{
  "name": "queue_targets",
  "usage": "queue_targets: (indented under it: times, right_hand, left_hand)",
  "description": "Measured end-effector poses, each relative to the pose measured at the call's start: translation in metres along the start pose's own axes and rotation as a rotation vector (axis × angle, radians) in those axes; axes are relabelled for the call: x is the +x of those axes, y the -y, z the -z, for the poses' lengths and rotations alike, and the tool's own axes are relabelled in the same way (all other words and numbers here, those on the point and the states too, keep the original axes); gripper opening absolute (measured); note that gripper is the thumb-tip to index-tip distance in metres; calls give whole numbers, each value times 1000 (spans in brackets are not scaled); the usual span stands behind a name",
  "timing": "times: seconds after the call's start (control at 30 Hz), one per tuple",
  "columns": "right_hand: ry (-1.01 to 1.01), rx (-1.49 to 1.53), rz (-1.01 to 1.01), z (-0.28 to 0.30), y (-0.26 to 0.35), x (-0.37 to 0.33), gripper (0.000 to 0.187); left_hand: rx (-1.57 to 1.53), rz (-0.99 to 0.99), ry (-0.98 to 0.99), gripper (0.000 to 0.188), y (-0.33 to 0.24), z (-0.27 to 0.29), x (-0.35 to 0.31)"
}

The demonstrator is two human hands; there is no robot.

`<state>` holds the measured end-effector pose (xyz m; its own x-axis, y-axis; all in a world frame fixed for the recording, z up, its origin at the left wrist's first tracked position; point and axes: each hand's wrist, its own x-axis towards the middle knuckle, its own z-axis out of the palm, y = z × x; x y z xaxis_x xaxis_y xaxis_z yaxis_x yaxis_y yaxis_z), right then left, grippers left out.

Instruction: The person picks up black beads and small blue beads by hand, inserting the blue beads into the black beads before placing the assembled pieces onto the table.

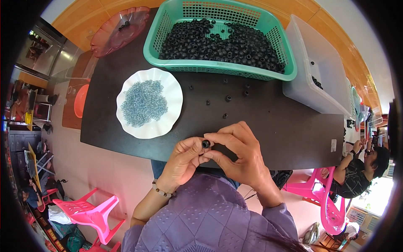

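Observation:
A small round black piece with a hollow in its end [205, 143] is pinched between the fingertips of my left hand [184, 159]. The fingers of my right hand [238, 153] are curled, with thumb and fingertips touching or very close to the same piece. Whether anything else sits between them is hidden. Both hands are over the front edge of the dark table [289, 130]. Beyond them, several loose black pieces [228, 98] lie scattered on the tabletop. A white wavy-edged plate [175, 94] to the left holds a heap of small clear bluish pieces [145, 103].
A green plastic basket [218, 66] of black pieces stands at the back. A translucent bin [315, 94] is right of it, a pinkish tray [105, 40] left. Pink chairs [94, 212] stand on the floor. Another person [361, 168] sits at the far right.

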<state>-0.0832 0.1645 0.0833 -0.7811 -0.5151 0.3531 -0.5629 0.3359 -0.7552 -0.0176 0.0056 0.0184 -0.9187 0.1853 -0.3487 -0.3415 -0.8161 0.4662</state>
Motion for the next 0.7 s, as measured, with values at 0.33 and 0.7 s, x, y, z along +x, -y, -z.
queue_targets:
  times: [0.33, 0.7]
  right_hand:
    - [11, -93, 15, -5, -7, -2, 27]
    - [-48, -234, 75, -5, -8, 2, 22]
  left_hand:
    - [49, 19, 18, 23, 3, -6, 6]
    - [55, -49, -48, 28, 4, -4, 6]
